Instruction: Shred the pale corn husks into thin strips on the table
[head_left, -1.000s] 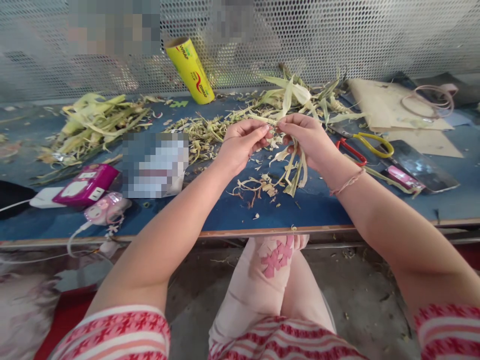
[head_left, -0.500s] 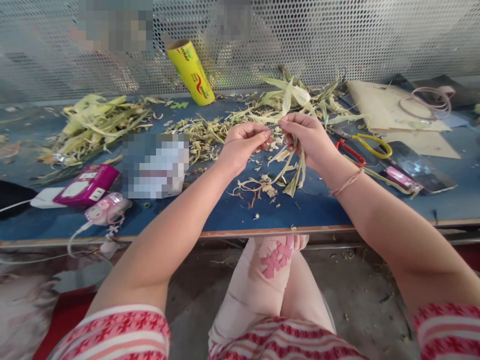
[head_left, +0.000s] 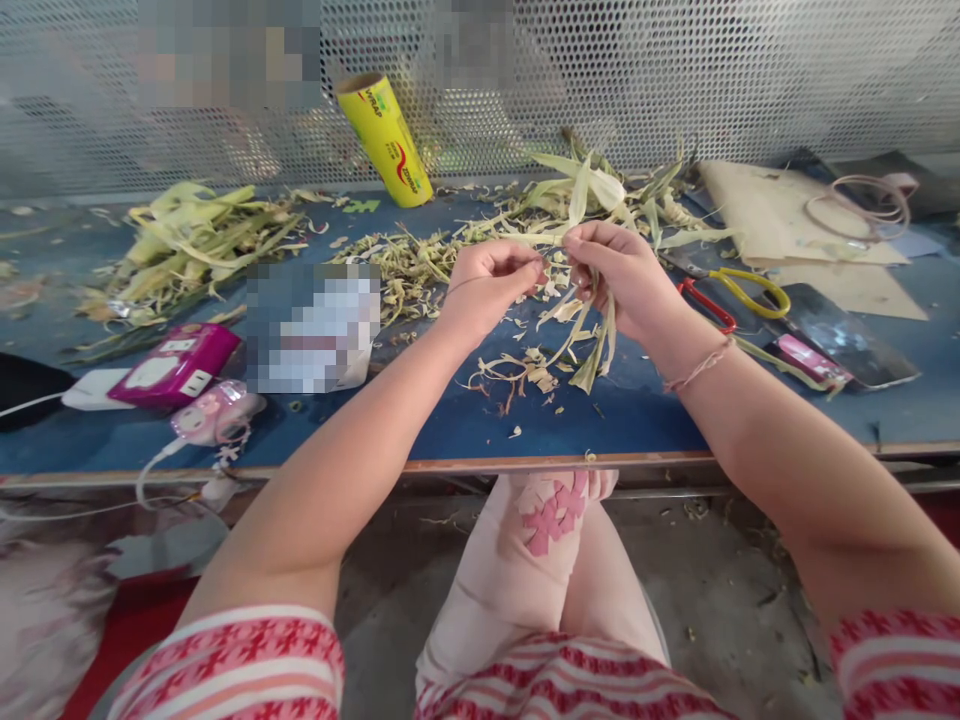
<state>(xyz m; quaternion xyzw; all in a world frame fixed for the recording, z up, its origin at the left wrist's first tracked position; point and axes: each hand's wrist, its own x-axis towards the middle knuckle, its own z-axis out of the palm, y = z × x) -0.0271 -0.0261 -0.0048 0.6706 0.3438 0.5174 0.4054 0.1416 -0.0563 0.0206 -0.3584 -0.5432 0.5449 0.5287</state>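
Observation:
My right hand (head_left: 611,270) is closed around pale green husk strips (head_left: 598,345), whose ends hang below the fingers over the blue table. Close on its left, my left hand (head_left: 495,285) has its thumb and fingers pressed together; whatever they pinch is too small to make out. A small gap parts the two hands. Behind them lies a pile of husks (head_left: 600,190) with broad pale leaves. Shredded scraps (head_left: 409,265) spread to the left of the hands, and thin curled scraps (head_left: 532,370) lie just below them.
A yellow wrap roll (head_left: 386,140) leans by the perforated metal screen (head_left: 660,70). Leafy husks (head_left: 199,235), a magenta pack (head_left: 176,365) and a pink device (head_left: 214,412) are on the left. Red-and-yellow scissors (head_left: 739,295), a dark phone-like object (head_left: 847,325) and brown paper (head_left: 787,215) are on the right.
The whole view has shifted slightly. Both hands keep nearly the same pose over the table, and no object has visibly been moved.

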